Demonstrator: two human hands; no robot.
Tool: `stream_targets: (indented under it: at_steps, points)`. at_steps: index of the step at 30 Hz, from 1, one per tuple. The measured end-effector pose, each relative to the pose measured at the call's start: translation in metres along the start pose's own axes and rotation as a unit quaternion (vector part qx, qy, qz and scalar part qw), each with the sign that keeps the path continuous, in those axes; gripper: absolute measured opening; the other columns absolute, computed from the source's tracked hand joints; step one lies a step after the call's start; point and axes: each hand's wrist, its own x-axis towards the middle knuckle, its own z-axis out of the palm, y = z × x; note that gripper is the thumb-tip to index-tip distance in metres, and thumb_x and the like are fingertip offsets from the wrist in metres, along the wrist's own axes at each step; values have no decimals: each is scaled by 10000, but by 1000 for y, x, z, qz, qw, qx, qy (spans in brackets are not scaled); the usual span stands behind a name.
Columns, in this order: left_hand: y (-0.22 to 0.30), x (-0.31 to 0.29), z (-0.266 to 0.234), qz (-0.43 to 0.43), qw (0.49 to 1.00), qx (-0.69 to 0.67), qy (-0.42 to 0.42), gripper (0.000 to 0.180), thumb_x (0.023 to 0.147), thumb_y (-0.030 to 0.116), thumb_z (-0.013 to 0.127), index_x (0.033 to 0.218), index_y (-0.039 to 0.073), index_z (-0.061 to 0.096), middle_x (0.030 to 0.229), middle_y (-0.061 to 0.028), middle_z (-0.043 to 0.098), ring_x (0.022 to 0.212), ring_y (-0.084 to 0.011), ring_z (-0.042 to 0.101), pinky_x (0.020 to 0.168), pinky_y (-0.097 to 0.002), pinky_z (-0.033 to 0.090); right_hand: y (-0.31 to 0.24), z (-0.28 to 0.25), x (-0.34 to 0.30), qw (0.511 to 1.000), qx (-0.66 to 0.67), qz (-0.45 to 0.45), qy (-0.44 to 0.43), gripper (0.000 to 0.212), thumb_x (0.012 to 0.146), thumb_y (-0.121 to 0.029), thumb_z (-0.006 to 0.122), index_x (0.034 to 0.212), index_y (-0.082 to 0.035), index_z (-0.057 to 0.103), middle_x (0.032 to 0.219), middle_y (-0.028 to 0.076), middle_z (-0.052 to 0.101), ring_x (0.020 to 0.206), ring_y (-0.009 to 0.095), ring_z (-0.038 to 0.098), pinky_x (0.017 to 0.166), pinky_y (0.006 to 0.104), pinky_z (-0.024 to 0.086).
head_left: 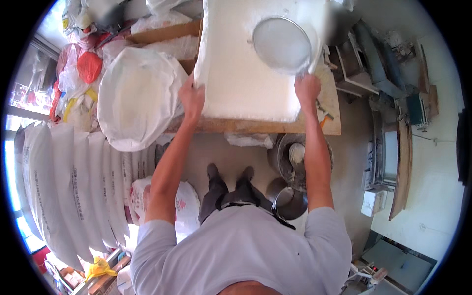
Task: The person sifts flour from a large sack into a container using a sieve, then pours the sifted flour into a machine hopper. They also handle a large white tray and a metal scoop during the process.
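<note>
In front of me on the table lies a large white rectangular tray [236,101] with what looks like white powder spread over its bottom. My left hand [192,98] is closed on the tray's left edge. A round fine-mesh sieve [282,45] with a metal rim rests over the tray's right side. Its handle end is inside my closed right hand [308,90], which is by the tray's near right corner; whether that hand also touches the tray, I cannot tell. Left of the tray is a round container covered with white cloth or plastic [140,98].
Stacked white sacks [54,187] stand at the left, with plastic bags [88,66] beyond. A wooden table edge [221,127] runs before me. Below its right side are a large metal pot [275,160] with a powdery scoop or bowl [296,154] and a metal bucket [291,202].
</note>
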Motion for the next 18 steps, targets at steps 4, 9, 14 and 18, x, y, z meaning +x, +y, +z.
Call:
stream_targets:
  at_steps: [4,9,14,18]
  points:
    - [-29,-37,12,-23,1000,0,14,530,783,-50,604,1311,-8,625,1081,-238,719,964,-299,701,906,-365,516,22,26,-6,993,37,69,-93,207,804,-182,722,821,23,742,827,261,697,815,450,689,750,524,549]
    - [-99,-98,42,-109,992,-42,37,548,770,-61,600,1316,-15,610,1140,-194,719,1022,-248,686,950,-362,508,45,84,-30,991,90,8,-99,200,801,-186,712,822,10,743,809,252,691,799,443,687,740,517,547]
    - [-132,-117,44,-263,954,-139,-35,561,808,-22,601,1365,-17,539,1171,-159,696,1029,-270,686,911,-394,537,61,133,-57,990,78,-32,-109,187,775,-166,724,796,19,717,821,249,682,797,443,672,706,508,538]
    - [-138,-82,29,-447,859,-185,-168,602,836,119,634,1391,-45,468,1220,-179,657,1088,-306,670,861,-482,569,75,149,-66,988,125,-43,-85,186,763,-162,738,814,14,708,844,242,685,805,451,663,700,506,534]
